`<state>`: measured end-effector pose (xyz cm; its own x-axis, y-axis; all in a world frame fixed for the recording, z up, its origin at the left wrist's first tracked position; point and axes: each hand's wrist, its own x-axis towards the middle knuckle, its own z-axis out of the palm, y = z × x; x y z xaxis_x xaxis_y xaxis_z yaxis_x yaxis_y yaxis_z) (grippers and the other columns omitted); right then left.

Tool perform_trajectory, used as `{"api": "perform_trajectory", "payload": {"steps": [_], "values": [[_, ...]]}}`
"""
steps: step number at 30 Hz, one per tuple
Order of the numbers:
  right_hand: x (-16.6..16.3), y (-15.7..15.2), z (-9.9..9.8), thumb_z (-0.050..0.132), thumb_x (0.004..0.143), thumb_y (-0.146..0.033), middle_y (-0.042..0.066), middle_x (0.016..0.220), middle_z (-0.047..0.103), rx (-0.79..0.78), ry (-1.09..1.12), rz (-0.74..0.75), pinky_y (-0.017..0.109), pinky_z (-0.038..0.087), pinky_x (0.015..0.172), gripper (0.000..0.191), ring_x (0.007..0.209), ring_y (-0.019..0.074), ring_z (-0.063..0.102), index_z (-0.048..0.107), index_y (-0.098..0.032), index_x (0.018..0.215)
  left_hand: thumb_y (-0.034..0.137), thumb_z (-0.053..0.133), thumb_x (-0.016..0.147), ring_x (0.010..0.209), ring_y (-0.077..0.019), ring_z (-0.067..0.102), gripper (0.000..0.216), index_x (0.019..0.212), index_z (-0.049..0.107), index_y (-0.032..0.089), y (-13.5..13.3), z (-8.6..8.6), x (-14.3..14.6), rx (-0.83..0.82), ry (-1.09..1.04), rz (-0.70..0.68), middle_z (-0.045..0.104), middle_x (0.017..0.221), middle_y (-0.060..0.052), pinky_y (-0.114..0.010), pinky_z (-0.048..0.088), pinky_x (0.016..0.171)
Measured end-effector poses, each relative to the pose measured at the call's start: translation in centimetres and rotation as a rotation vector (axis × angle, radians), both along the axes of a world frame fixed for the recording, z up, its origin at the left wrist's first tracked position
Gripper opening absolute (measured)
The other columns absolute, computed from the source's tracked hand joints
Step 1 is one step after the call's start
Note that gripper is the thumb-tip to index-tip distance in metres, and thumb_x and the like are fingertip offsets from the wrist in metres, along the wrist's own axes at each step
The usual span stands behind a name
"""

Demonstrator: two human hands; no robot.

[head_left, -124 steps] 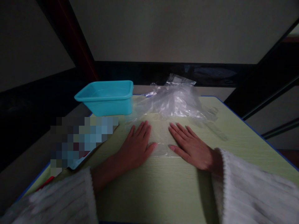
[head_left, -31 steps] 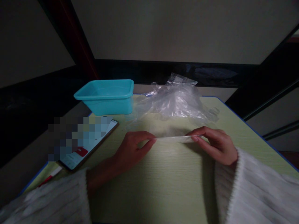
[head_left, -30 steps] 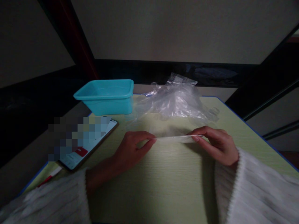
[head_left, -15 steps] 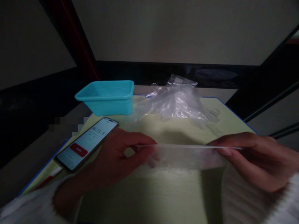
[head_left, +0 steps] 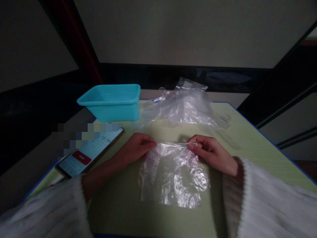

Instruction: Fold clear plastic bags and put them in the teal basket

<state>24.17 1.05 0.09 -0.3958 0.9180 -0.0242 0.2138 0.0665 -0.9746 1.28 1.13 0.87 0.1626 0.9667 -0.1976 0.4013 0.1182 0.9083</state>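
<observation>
A clear plastic bag [head_left: 173, 178] hangs or lies spread over the middle of the table, its body reaching toward me. My left hand [head_left: 138, 145] pinches the left end of its far, straight edge between thumb and fingers. At the right end of that same edge, my right hand [head_left: 210, 150] grips the plastic in a pinch. The edge is drawn fairly straight between both hands. Pinkish patches show through the film near my fingers. Whether the bag's lower part rests on the tabletop I cannot tell.
A turquoise plastic basin [head_left: 114, 110] stands at the back left of the pale table [head_left: 257, 165], which has a blue rim. A pile of crumpled clear plastic bags [head_left: 185, 107] lies at the back middle. A phone [head_left: 94, 148] showing a running timer rests at the left.
Both hands have moved away from me and closer together with the bag. Its body, earlier seen nearly edge-on, is now spread toward me.
</observation>
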Motion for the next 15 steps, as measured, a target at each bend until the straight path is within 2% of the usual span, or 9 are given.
{"api": "perform_trajectory", "payload": {"steps": [2,6,11,15], "values": [[-0.1,0.27,-0.33,0.068,0.064,-0.052,-0.008,0.045,0.05,-0.074,0.017,-0.011,0.016,0.041,0.038,0.039,0.038,0.0052,0.048,0.053,-0.017,0.067,0.023,0.057,0.067,0.038,-0.007,0.042,0.017,0.053,0.057,0.014,0.24,-0.59,0.09,-0.021,0.007,-0.022,0.049,0.041,0.005,-0.016,0.028,0.039],[-0.18,0.45,-0.21,0.073,0.057,-0.05,-0.007,0.047,0.056,-0.161,0.054,-0.058,0.016,0.043,0.04,0.041,0.04,0.0054,0.053,0.054,-0.016,0.068,0.024,0.058,0.069,0.038,-0.0062,0.042,0.015,0.059,0.059,0.013,0.42,-0.79,0.16,-0.034,-0.023,-0.01,0.049,0.043,0.005,-0.015,0.028,0.038],[-0.08,0.71,-0.21,0.073,0.056,-0.05,-0.004,0.049,0.06,-0.151,0.051,-0.122,0.018,0.047,0.041,0.039,0.042,0.0081,0.057,0.055,-0.016,0.064,0.019,0.057,0.071,0.041,-0.0072,0.049,0.011,0.063,0.06,0.012,0.51,-0.48,0.33,-0.066,-0.08,0.129,0.055,0.048,0.004,-0.016,0.039,0.042],[0.05,0.83,-0.29,0.071,0.058,-0.053,-0.004,0.049,0.061,-0.135,0.033,-0.143,0.019,0.047,0.041,0.039,0.042,0.0086,0.057,0.055,-0.017,0.063,0.019,0.055,0.074,0.042,-0.007,0.051,0.016,0.059,0.058,0.013,0.52,-0.5,0.39,-0.063,-0.098,0.166,0.056,0.049,0.004,-0.016,0.042,0.043]]}}
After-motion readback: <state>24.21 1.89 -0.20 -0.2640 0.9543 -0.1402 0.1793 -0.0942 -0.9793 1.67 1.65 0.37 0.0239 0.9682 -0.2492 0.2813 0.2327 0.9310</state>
